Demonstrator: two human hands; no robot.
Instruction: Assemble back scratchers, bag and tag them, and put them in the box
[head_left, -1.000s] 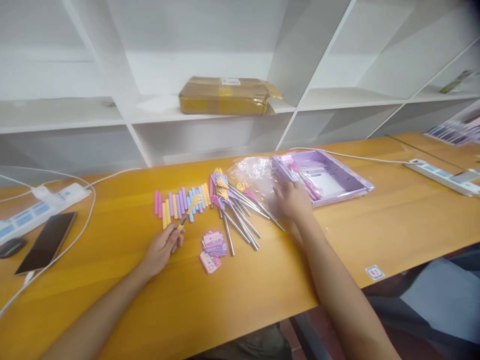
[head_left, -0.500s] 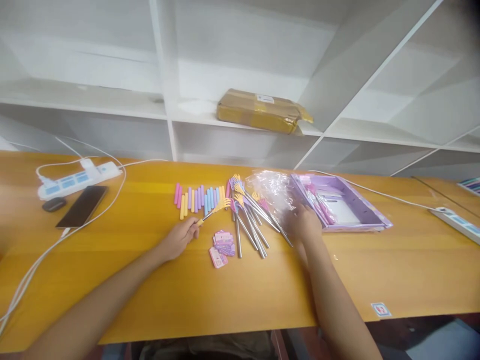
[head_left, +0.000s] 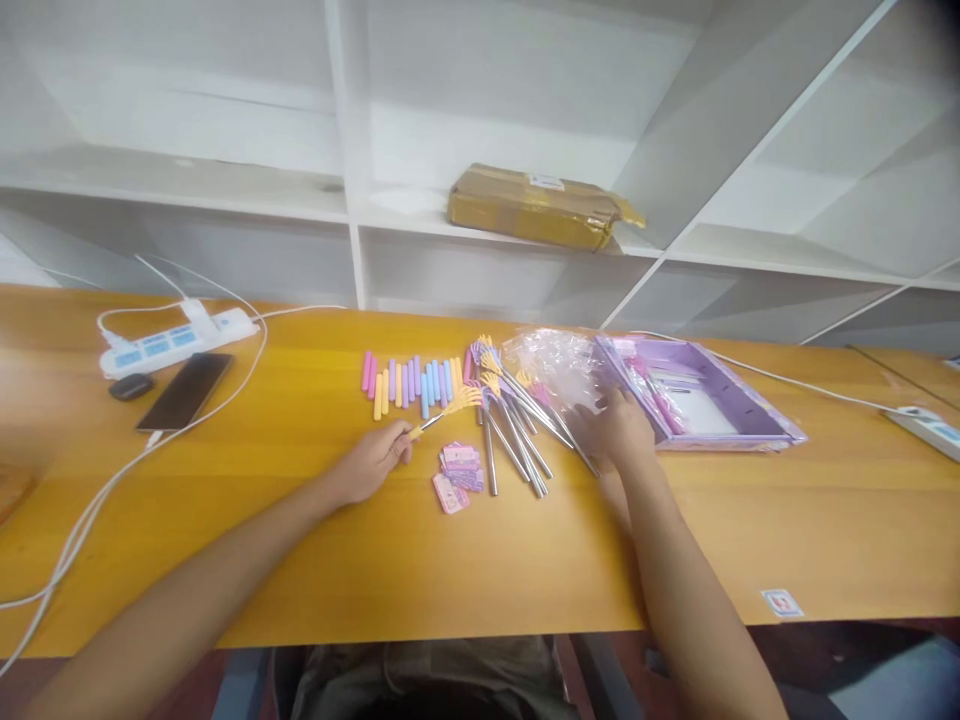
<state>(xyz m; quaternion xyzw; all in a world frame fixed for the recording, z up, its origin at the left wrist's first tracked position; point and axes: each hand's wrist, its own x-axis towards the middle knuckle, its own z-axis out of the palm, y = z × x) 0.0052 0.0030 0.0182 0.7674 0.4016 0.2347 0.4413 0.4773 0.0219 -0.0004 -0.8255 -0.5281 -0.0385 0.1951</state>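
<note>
My left hand [head_left: 379, 460] is closed round the handle of a back scratcher [head_left: 461, 400] with a yellow hand-shaped head, tilted up to the right. Beneath and beyond that head lies a pile of back scratchers [head_left: 517, 440], with metal rods and yellow, pink and purple heads. My right hand [head_left: 628, 428] has its fingers bent at the near edge of the clear plastic bags [head_left: 551, 362]; its fingertips are partly hidden. Coloured grip tubes [head_left: 411, 380] lie in a row behind my left hand. Small pink and purple cards [head_left: 461, 470] are stacked loosely in front.
A purple box [head_left: 750, 440] holding wrapped pink pieces stands right of my right hand. Left are a phone [head_left: 186, 392], a dark small case [head_left: 131, 387] and a power strip [head_left: 180, 340] with white cables. A taped carton [head_left: 532, 208] rests on the shelf behind.
The view has shifted slightly, so everything appears a little higher and further right. My left hand still holds the back scratcher, and my right hand stays at the plastic bags.
</note>
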